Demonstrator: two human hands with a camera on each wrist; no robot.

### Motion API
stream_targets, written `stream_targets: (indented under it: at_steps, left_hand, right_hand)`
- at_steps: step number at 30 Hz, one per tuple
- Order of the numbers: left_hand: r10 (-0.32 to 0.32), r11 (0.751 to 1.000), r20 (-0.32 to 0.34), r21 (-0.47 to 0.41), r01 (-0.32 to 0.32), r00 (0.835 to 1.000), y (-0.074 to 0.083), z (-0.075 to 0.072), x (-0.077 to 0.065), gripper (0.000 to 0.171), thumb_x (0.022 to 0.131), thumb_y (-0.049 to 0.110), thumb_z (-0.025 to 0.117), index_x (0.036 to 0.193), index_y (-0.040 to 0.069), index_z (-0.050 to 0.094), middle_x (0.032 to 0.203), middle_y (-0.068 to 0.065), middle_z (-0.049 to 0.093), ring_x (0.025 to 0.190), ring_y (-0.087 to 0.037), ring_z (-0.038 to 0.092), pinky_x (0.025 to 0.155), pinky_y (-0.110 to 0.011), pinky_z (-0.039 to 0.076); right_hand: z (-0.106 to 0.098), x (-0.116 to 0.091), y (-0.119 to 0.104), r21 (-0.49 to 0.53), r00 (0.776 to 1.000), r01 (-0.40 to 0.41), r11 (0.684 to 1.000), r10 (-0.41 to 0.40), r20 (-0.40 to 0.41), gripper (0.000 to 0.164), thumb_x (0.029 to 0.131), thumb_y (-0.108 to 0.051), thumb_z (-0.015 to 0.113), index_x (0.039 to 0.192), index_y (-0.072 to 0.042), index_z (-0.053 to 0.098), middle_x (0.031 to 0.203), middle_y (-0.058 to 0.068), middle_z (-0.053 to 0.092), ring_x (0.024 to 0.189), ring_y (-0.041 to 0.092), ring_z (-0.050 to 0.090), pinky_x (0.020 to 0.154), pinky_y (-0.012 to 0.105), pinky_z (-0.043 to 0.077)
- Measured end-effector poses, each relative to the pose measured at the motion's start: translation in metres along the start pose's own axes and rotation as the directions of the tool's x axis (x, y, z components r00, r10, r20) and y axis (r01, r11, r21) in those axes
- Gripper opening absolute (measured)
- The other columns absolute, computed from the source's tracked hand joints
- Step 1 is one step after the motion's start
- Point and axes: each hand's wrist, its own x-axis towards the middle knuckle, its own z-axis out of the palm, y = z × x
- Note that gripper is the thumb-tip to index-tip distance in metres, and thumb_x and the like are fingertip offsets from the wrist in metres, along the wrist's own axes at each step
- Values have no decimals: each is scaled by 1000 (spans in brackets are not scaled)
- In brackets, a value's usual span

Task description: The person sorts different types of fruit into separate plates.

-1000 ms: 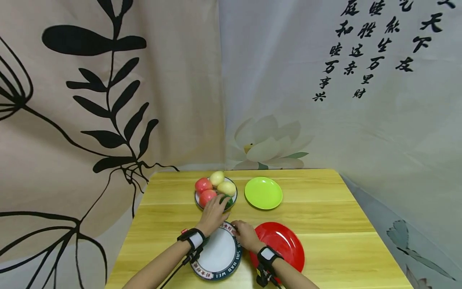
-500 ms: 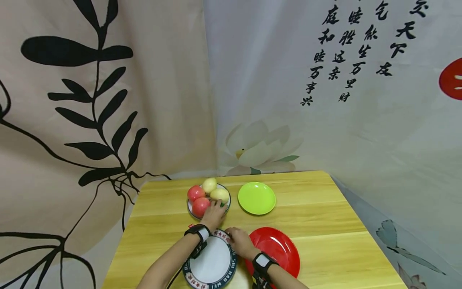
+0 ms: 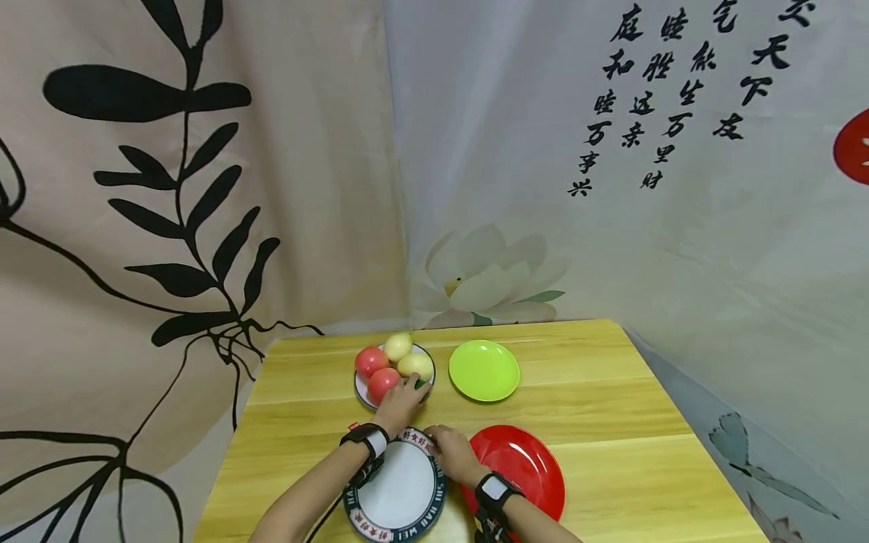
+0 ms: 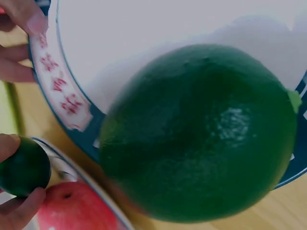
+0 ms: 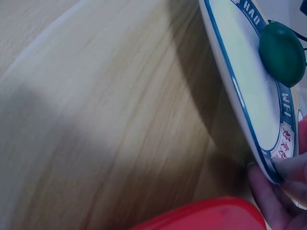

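My left hand (image 3: pixel 399 406) reaches over the small fruit plate (image 3: pixel 362 386) and pinches a dark green, lime-like fruit (image 4: pixel 24 167) between fingers and thumb, beside a red apple (image 4: pixel 76 211). A second green fruit (image 4: pixel 201 134) looms large in the left wrist view; it lies on the white plate with a blue lettered rim (image 3: pixel 400 486). From above, my left wrist hides that fruit. At the far right rim of this plate, my right hand (image 3: pixel 453 454) grips the edge, thumb on top and fingers (image 5: pixel 268 196) beneath.
Red apples (image 3: pixel 371 362) and pale yellow fruits (image 3: pixel 415 366) share the fruit plate. A lime-green plate (image 3: pixel 484 370) stands to its right. Close by my right forearm lies a red plate (image 3: pixel 523 460), partly covered by it. The wooden table (image 3: pixel 624 437) ends at the curtain behind.
The head view has shifted, so the table sits further left and lower. My left fingers have closed round the green fruit at the fruit plate. My right hand keeps its grip on the rim.
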Motion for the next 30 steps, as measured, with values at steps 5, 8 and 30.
stream_targets:
  at_steps: [5,8,30]
  left_hand:
    - [147,988,1,-54,-146,989,19,-47,-22,44,94,17,89,135,19,71,130,-14,65,103,-28,73,68,-45,67]
    - [232,972,-7,-42,-232,973,40,-94,-38,45,91,10,89,133,16,73,129,-12,67,111,-29,73,76,-40,69]
    - [381,919,146,48,-392,913,49,-60,-103,60,94,18,85,149,32,68,157,2,62,141,-32,60,100,-42,66]
  right_hand:
    - [0,0,-3,4,1000,5,1000,-5,-5,16,95,5,79,110,2,76,94,12,75,80,19,66,71,31,60]
    - [-1,1,-1,2,999,39,999,-39,-31,8,95,5,78,101,2,73,83,9,67,72,15,57,62,27,49]
    - [-2,10,2,-14,999,-21,1000,22,40,29,96,11,73,124,8,73,107,23,79,96,37,78,84,51,67]
